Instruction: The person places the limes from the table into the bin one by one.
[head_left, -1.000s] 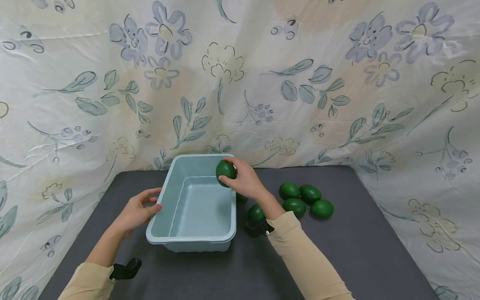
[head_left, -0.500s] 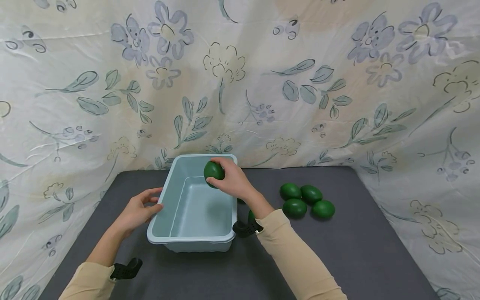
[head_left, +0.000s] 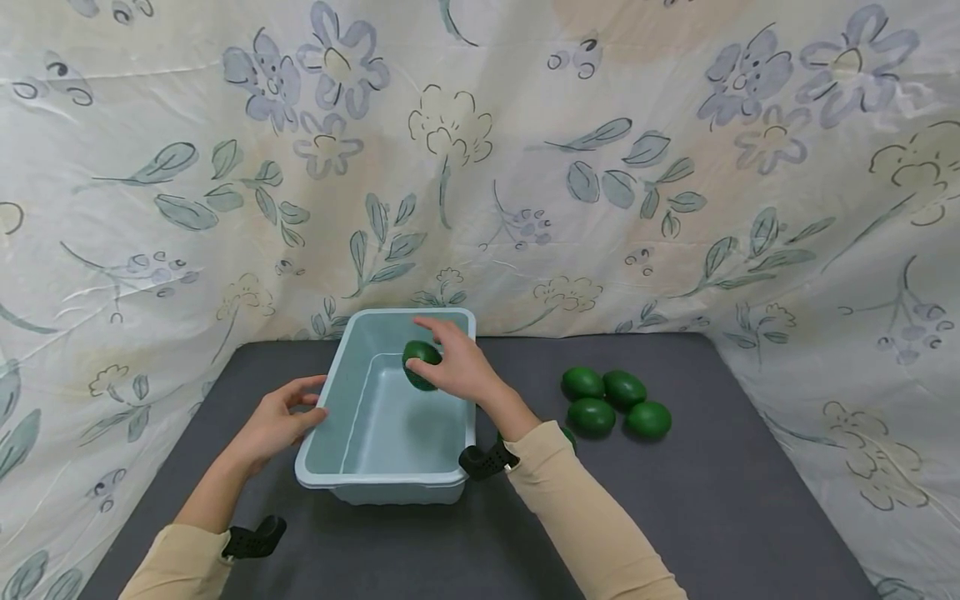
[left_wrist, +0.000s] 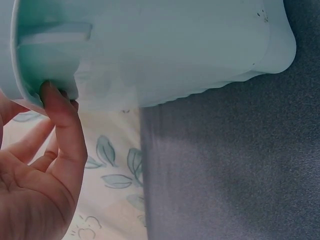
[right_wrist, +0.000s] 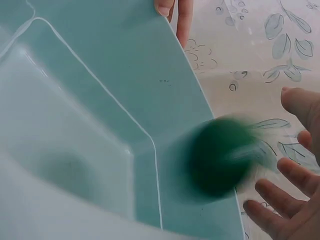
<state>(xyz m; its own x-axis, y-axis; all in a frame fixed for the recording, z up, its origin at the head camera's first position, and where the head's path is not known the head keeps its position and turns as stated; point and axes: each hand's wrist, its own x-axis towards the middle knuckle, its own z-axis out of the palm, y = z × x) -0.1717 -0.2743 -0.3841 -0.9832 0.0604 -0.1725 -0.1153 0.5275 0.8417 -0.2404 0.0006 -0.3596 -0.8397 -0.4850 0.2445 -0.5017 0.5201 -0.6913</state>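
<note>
A dark green avocado (head_left: 420,357) is in the air inside the pale blue plastic basin (head_left: 382,480), above its floor. In the right wrist view this avocado (right_wrist: 220,157) is blurred and apart from the fingertips. My right hand (head_left: 462,364) is over the basin's right side with its fingers spread; the right wrist view shows the same hand (right_wrist: 292,200) with nothing in it. My left hand (head_left: 276,419) holds the basin's left rim. Seen from the left wrist, the thumb and fingers of that hand (left_wrist: 60,160) pinch the basin's edge (left_wrist: 190,45).
Several avocados (head_left: 591,417) lie grouped on the dark grey table (head_left: 720,492) right of the basin. Another avocado (head_left: 568,435) is mostly hidden by the right sleeve. A floral cloth (head_left: 510,167) hangs behind the table.
The right hand has moved left over the basin, and its fingers have opened. The avocado it was gripping has come loose and dropped lower. The left hand stays on the rim.
</note>
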